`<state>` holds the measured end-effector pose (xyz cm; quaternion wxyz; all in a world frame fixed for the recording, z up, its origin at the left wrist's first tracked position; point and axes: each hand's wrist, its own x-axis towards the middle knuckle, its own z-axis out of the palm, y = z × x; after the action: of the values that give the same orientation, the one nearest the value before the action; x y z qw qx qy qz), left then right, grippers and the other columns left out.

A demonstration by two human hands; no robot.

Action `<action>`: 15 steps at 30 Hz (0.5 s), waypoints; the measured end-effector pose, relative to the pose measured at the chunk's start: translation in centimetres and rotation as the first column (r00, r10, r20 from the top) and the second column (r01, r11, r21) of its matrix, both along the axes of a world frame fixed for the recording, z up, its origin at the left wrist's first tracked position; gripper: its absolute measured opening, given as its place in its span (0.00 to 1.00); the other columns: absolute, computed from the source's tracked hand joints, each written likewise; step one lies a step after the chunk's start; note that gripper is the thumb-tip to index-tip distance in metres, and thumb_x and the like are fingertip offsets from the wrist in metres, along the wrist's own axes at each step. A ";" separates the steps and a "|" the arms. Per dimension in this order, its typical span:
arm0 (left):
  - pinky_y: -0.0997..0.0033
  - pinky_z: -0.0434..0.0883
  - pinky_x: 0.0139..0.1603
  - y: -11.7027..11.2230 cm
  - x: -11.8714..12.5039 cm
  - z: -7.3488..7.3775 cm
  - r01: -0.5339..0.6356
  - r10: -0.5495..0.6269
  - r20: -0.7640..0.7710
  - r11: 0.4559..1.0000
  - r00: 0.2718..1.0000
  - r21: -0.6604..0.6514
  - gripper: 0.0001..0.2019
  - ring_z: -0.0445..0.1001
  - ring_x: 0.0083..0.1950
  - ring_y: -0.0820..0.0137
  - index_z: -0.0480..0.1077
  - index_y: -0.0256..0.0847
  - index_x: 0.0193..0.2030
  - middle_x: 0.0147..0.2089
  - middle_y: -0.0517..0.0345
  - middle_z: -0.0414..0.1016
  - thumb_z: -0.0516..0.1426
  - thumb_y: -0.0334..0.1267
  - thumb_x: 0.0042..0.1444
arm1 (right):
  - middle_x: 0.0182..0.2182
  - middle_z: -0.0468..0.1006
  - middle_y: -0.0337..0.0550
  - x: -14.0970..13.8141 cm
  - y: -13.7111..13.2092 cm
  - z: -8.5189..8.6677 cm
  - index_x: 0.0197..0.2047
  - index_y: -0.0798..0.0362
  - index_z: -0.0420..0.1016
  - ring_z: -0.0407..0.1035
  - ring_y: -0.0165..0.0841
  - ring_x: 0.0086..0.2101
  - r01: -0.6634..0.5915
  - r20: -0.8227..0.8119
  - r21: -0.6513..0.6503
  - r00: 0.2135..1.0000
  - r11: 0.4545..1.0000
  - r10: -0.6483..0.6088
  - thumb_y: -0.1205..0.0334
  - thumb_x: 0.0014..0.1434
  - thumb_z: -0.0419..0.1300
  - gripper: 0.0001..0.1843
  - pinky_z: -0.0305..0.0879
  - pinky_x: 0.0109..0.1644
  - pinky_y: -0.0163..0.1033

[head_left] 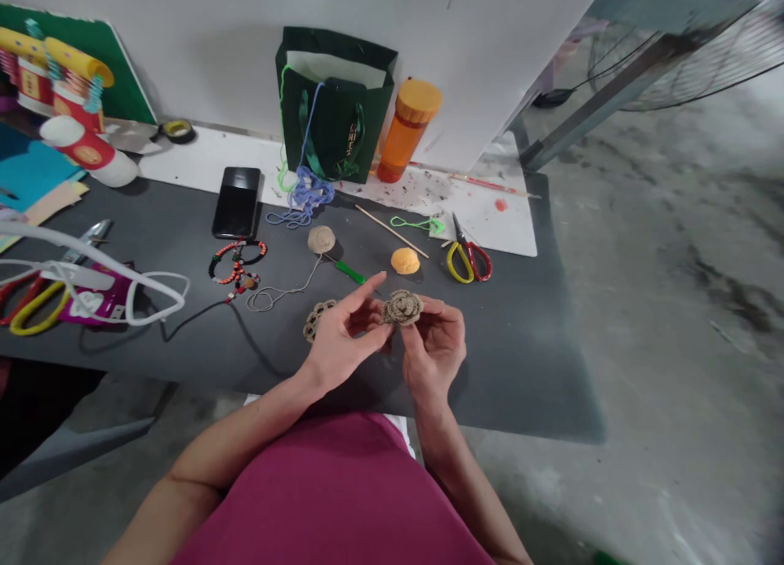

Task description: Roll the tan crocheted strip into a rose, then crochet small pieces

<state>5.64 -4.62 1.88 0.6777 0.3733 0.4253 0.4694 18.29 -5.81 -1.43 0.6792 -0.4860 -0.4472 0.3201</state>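
Both hands meet in the middle of the frame. The left hand (343,336) pinches the left edge of a little twine flower (403,307) with its thumb and a finger, and its pointing finger sticks out straight. The right hand (434,346) is curled under the flower and grips its right side from below. So the flower is up in the air between the two hands, just above the dark table (520,369).

I think the flower is light and soft. It is made of rough brown string rolled round and round, so it should bend and squash easily and not break. It should not be slippery. It might come unrolled if someone tugs it, so the best place to hold it is the outer edge or the back, with a gentle pinch.

Just left of the left hand, a flat looped piece (317,320) lies on the table. Above the hands sit a ball of twine (321,239), a green-handled hook (350,272) and an orange ball (405,260). Scissors (469,259) with yellow and red handles lie to the right of those. A bead bracelet (238,263) lies to the left. Farther up are a black phone (237,202), a green bag (334,104) and an orange bottle (407,130).
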 end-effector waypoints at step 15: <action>0.65 0.78 0.51 -0.3 0.0 -0.2 -0.015 0.018 -0.062 0.999 0.998 0.047 0.33 0.77 0.42 0.70 0.72 0.46 0.64 0.44 0.56 0.78 0.68 0.38 0.50 | 0.42 0.80 0.43 0.2 -0.4 -0.6 0.45 0.45 0.73 0.76 0.38 0.44 0.031 0.253 0.097 0.966 0.995 -0.055 0.67 0.56 0.66 0.14 0.73 0.49 0.49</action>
<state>5.61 -4.90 1.70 0.6514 0.3997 0.4384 0.4730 18.49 -6.22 -2.04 0.6444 -0.5010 -0.5346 0.2190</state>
